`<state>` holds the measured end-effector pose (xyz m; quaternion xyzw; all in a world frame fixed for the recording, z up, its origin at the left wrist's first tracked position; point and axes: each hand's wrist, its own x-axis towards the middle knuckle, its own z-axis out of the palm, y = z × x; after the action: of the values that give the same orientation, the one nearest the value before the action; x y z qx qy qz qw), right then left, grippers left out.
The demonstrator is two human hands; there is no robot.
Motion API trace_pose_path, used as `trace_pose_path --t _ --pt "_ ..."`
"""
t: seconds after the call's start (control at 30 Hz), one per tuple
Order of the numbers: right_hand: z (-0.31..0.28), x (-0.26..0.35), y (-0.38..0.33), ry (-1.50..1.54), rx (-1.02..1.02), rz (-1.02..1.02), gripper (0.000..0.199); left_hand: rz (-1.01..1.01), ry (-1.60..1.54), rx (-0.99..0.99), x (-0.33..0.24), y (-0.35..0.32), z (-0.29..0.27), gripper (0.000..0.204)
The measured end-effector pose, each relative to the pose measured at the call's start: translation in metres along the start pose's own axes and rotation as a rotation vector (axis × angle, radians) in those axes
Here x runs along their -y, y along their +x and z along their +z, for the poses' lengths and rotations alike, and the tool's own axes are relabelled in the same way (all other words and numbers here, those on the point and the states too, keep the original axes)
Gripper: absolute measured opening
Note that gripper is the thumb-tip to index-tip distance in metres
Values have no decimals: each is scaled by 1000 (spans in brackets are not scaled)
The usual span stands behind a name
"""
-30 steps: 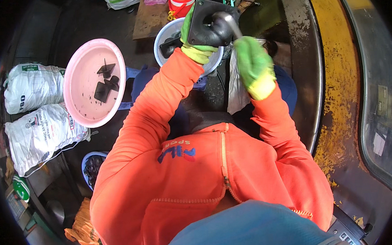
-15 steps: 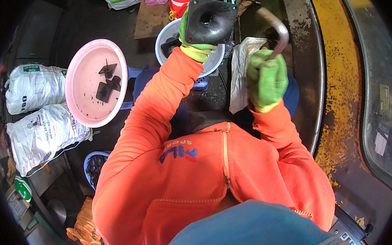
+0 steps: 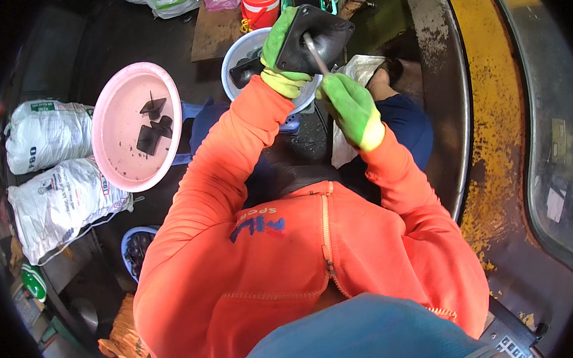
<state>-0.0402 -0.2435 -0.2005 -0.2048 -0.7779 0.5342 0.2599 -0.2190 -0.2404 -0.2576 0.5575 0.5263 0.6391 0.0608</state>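
A black moulded part [image 3: 332, 33] with a square flange, corner holes and a funnel-shaped hollow is tilted up in my gloved left hand [image 3: 278, 50], whose fingers are wrapped behind its left edge. From the right, my gloved right hand [image 3: 350, 104] grips a metal rod [image 3: 317, 55], with its far end inside the hollow. The grip hides the rod's near end. Below and behind the held part stands a pale blue-white basket [image 3: 229, 55] with another black part [image 3: 246, 72] in it.
Left of me is a pink basin [image 3: 107, 149] with several black parts [image 3: 148, 139]. White sacks [image 3: 67, 197] lie beyond it, and a small blue tub [image 3: 127, 252] sits nearer. A red bucket [image 3: 261, 2] stands ahead; a worn yellow machine frame [image 3: 491, 136] runs along my right.
My right hand has moved left and forward, bringing the rod from beside the black part into its hollow. The part has tilted and shifted slightly right in my left hand.
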Motion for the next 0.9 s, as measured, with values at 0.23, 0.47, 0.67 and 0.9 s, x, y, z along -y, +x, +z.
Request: trace_pose_path --t 0.23,0.47,0.67,0.9 --pt "-5 -19 6 274 31 380 34 -176 -303 -103 8 6 7 27" --pt "-13 -60 10 -15 -179 -378 7 151 240 -82 21 7 -9 25" --pt "-13 -51 19 118 -15 107 34 -120 -164 -150 38 8 0 23" --pt "-75 -65 94 409 -599 163 22 -246 329 -171 42 4 -28 41"
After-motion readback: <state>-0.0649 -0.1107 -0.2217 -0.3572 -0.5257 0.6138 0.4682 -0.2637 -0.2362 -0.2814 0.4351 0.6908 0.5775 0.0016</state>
